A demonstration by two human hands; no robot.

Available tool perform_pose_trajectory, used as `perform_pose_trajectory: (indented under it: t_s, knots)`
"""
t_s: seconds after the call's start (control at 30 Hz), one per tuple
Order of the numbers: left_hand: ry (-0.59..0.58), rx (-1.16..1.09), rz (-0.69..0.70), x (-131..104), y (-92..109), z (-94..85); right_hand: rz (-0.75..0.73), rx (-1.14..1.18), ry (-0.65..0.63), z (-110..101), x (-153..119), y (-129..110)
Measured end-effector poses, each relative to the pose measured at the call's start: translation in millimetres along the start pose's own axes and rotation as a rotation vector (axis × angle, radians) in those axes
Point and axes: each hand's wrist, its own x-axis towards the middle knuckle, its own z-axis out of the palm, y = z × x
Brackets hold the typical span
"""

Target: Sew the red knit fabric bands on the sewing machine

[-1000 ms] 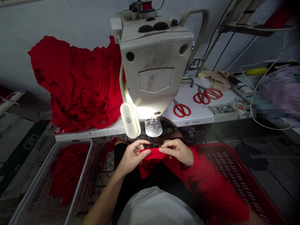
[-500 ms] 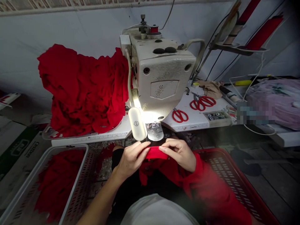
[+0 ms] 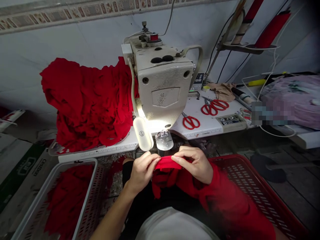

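Observation:
A red ribbed fabric band [image 3: 167, 162] is stretched between my two hands, just in front of the sewing machine [image 3: 162, 90]. My left hand [image 3: 143, 168] pinches its left end between thumb and fingers. At the other end, my right hand [image 3: 196, 163] grips the band the same way. More red cloth [image 3: 232, 200] hangs from it over my lap and covers my right forearm. The machine's small metal plate [image 3: 164, 141] lies just beyond the band, beside a lit white lamp [image 3: 143, 134].
A big red fabric pile [image 3: 87, 103] lies left of the machine. Red-handled scissors [image 3: 191, 122] and a parts tray [image 3: 231, 122] rest at its right. A white basket [image 3: 96, 166] with red cloth stands left, a red basket [image 3: 246, 166] right. Thread cones [image 3: 272, 30] stand behind.
The view has shifted, so the machine appears further left and slightly lower. Both hands keep their pinch on the red band, with little change between them.

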Motion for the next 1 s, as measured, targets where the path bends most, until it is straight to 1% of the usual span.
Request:
perform_pose_trajectory:
  t_s: [0.17, 0.27, 0.37, 0.47, 0.57, 0.77, 0.9, 1.0]
  knots:
    - [-0.06, -0.28, -0.291, 20, 9, -7.6, 0.056, 0.023, 0.067, -4, 9, 12]
    - [-0.075, -0.363, -0.381, 28, 12, -10.9, 0.103, 0.068, 0.089, -4, 14, 17]
    - [-0.068, -0.356, -0.415, 32, 17, -12.4, 0.174, 0.168, 0.082, -3, 16, 21]
    - [-0.039, -0.269, -0.431, 34, 23, -12.4, 0.265, 0.291, 0.058, -3, 16, 25]
    - [-0.018, -0.205, -0.446, 34, 26, -12.0, 0.323, 0.334, 0.072, -3, 16, 28]
    - [-0.002, -0.203, -0.479, 35, 28, -11.6, 0.363, 0.377, 0.106, -1, 21, 32]
    - [0.059, -0.225, -0.533, 38, 26, -9.9, 0.375, 0.389, 0.117, 0, 24, 37]
    - [0.102, -0.259, -0.533, 40, 22, -7.0, 0.371, 0.389, 0.137, -1, 26, 38]
